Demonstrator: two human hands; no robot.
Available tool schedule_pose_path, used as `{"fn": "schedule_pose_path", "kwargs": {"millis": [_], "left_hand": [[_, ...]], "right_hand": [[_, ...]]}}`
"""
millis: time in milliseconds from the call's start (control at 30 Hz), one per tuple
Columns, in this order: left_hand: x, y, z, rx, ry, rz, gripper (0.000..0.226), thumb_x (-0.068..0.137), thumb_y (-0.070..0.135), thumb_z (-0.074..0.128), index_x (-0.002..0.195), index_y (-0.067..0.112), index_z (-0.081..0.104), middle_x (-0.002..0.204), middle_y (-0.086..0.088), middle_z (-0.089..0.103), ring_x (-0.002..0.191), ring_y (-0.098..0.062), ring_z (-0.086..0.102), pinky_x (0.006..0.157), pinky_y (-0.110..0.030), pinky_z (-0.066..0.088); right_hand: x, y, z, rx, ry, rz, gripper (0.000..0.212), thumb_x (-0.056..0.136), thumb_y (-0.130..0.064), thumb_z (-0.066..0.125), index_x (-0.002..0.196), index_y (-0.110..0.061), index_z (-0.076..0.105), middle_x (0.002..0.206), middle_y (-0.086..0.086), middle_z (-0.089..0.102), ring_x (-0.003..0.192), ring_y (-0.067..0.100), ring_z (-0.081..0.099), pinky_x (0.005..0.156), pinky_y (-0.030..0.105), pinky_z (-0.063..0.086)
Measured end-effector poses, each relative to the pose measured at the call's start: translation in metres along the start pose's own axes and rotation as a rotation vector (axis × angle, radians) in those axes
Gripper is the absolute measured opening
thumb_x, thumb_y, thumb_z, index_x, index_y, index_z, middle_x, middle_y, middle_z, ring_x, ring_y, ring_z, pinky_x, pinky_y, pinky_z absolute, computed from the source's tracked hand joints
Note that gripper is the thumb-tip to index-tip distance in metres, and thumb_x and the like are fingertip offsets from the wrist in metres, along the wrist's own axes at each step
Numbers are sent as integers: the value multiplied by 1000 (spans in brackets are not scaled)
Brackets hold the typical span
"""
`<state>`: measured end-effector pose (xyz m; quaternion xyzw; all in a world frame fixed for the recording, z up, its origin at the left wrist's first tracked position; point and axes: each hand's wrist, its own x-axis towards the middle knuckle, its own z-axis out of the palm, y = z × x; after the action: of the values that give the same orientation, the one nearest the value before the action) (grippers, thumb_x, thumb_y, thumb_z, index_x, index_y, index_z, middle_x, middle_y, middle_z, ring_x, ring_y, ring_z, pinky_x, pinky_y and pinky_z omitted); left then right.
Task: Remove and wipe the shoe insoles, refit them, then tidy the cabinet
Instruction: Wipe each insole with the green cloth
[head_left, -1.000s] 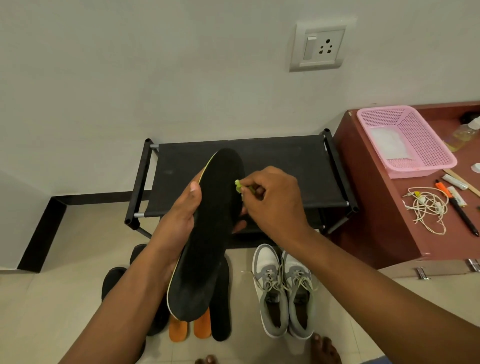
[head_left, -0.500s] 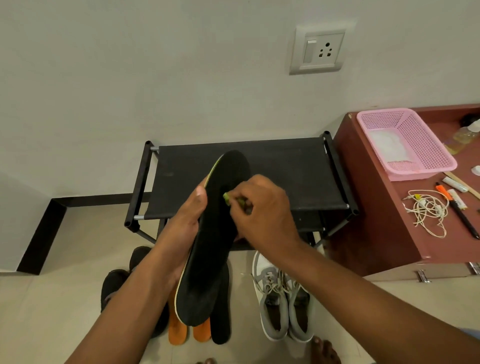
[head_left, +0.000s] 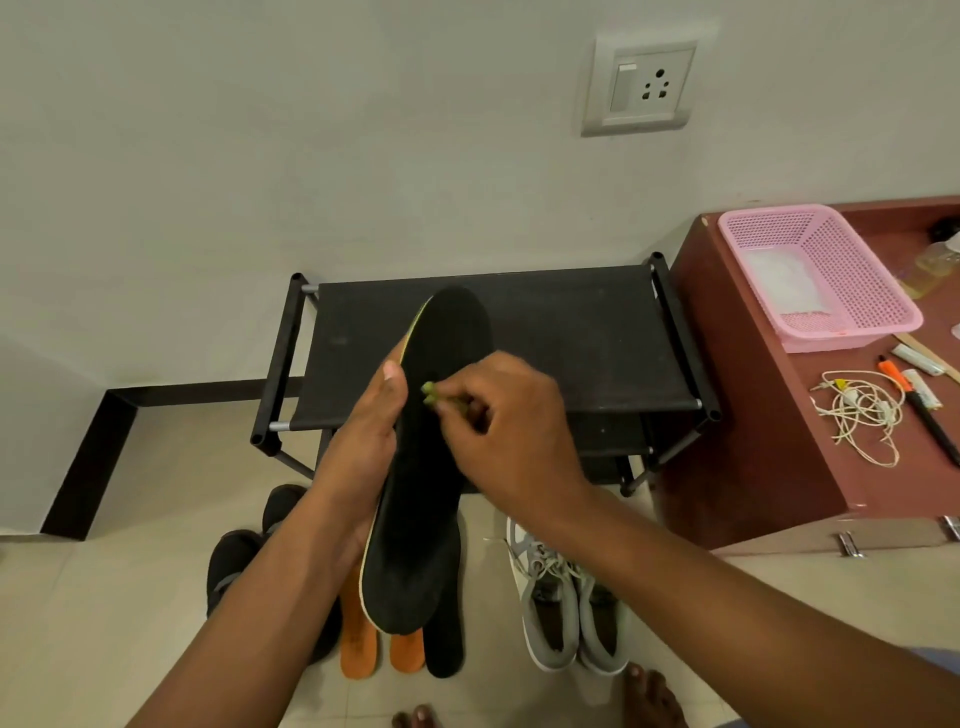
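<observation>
Wiping is under way, by my judgement: insoles are out, refitting and tidying remain. The left hand grips a black insole from beneath, holding it above the shoe rack. The right hand pinches a small green cloth against its dark, matte face; a yellow-green rim shows. Further insoles lie on the floor beside grey sneakers.

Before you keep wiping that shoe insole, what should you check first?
1. Left hand grips the black insole: ok.
2. Right hand pinches the small green wiper: ok.
3. Wiper touches the insole: ok.
4. Insole already clean: cannot tell.
5. Grey shoes on the floor, ready for refitting: ok.
6. Other insoles wiped: cannot tell.
</observation>
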<state>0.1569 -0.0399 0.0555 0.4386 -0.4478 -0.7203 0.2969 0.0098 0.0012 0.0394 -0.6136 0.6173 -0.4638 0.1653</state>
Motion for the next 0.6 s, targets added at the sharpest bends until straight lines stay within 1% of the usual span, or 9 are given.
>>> {"fn": "schedule_pose_path", "kwargs": {"millis": [67,133,233,300,367,400,467,500,600], "left_hand": [[1,2,-3,-44,74,2,53,105,57,36,145,29,56,130,-8,71,117,-23,71,87,-34,62],[-1,5,-2,-70,105,7,52,106,56,36,144,29,56,126,-5,74,111,-19,73,83,-31,63],[-2,5,0,-48,123,-31,51,105,57,38,140,27,61,121,-5,76,106,-19,75,78,-30,62],[-3,5,3,-49,103,-63,51,105,56,39,134,23,67,117,-9,77,105,-21,76,78,-32,62],[-4,3,6,-15,31,-80,51,106,55,38,133,23,66,118,-12,75,107,-25,75,81,-36,61],[-4,3,8,2,0,-78,50,107,53,36,134,23,65,117,-13,75,106,-26,75,80,-37,61],[-6,5,12,19,-75,-52,44,109,46,29,130,26,63,105,-6,79,92,-21,78,68,-29,62],[-7,5,13,19,-96,-38,41,110,43,27,130,29,60,102,-5,80,89,-21,79,64,-27,62],[-8,7,16,-5,-123,-25,40,110,38,25,135,33,55,110,-10,77,94,-30,77,69,-33,63]], "right_hand": [[-13,-14,7,53,-95,-27,10,91,-18,74,101,-16,77,96,-4,67,86,4,62,83,25,56],[-21,-21,11,76,-149,-50,10,92,-20,72,100,-16,76,94,-5,66,84,5,61,87,24,54],[-19,-20,8,21,-154,-88,6,91,-20,70,95,-16,73,90,-5,62,79,6,58,77,23,53],[-11,-15,3,-37,-114,-94,3,90,-18,70,92,-15,71,90,-5,59,76,6,56,69,21,51],[-1,-7,-4,-100,-41,-75,2,89,-16,71,88,-15,69,89,-4,58,75,7,54,66,20,48],[4,-1,-8,-129,11,-55,5,89,-15,72,86,-15,68,88,-4,58,75,7,53,65,20,47],[16,12,-17,-168,114,3,7,88,-14,73,84,-16,68,86,-4,58,73,7,52,64,20,45],[20,19,-21,-181,152,32,6,88,-14,73,84,-16,69,85,-4,59,72,6,53,64,22,47],[27,32,-29,-200,197,81,3,91,-17,72,89,-18,74,85,-5,62,74,6,56,65,26,51]]}}
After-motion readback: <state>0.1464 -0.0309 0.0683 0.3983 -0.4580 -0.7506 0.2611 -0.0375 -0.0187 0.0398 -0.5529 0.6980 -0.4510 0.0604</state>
